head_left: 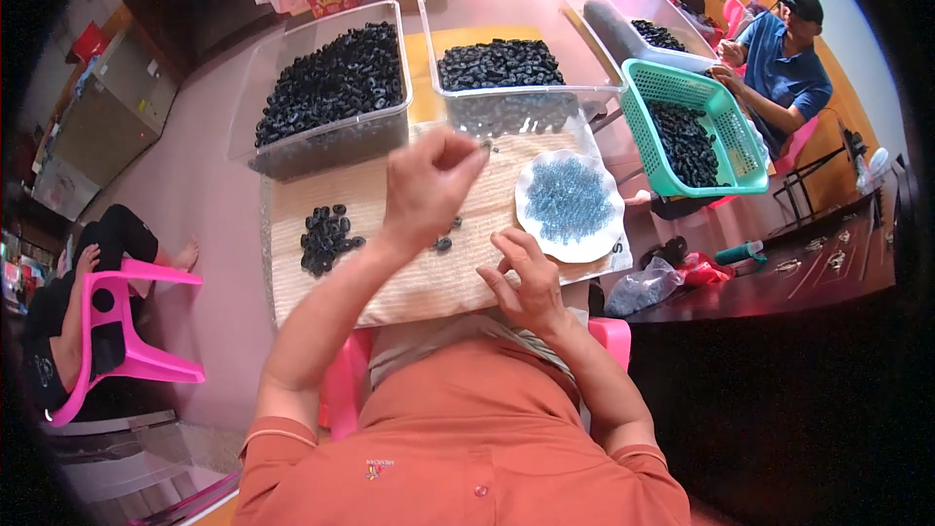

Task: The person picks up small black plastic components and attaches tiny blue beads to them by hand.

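My left hand (429, 180) is raised over the cloth-covered table, its fingers curled together. A small dark piece shows at its fingertips, too small to name. My right hand (534, 284) hovers at the table's near edge, thumb and forefinger apart with nothing visible between them. Just beyond it, a white scalloped plate (528, 220) holds many small bluish, clear pieces. A few black ring-shaped parts (444, 244) lie between my hands, partly hidden by my left wrist. To the left sits a loose pile of the same black rings (326, 238).
Two clear plastic bins (407, 68) (425, 34) of black parts stand at the table's far side. Right of them are another clear bin (614, 0) and a green basket (638, 88), where another person (794, 68) works. A person sits by a pink chair (146, 356) at left.
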### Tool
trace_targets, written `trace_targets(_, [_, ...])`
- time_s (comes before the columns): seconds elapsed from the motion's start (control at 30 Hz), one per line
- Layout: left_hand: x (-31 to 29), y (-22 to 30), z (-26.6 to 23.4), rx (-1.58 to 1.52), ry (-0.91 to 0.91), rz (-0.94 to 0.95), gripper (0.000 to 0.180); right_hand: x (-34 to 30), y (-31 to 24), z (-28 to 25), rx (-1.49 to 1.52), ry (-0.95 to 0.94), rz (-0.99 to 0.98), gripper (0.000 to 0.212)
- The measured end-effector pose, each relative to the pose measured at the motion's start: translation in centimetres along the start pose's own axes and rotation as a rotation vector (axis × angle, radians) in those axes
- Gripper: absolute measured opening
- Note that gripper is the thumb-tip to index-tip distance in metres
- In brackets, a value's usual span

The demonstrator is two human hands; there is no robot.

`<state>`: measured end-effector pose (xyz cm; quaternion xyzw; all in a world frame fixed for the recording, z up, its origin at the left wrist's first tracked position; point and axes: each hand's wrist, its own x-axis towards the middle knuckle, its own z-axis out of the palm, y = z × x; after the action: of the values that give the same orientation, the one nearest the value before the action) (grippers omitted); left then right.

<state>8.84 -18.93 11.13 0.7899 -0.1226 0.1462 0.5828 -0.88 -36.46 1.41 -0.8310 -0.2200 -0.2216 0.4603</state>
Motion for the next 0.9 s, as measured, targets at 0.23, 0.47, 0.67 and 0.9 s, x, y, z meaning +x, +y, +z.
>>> trace_targets(0.23, [11.4,-1.0,0.9,0.360,-0.077,0.211,0.017,-0.2,-0.6,0.2,0.066,-0.011,-0.027,0.037])
trace_targets(0.47, [5.1,-3.8,-1.0,0.312,-0.135,0.354,0.010,0.5,-0.1,-0.5,0.085,-0.038,-0.032,0.024])
trace_targets(0.67, [2.5,-8.6,-3.5,0.456,-0.382,0.125,0.027,-0.3,0.1,0.4,0.084,-0.089,-0.065,0.022])
trace_targets(0.9, [3.0,-8.2,-1.5,0.650,-0.583,-0.006,0.032,-0.8,-0.4,0.4,0.102,-0.125,0.003,0.019])
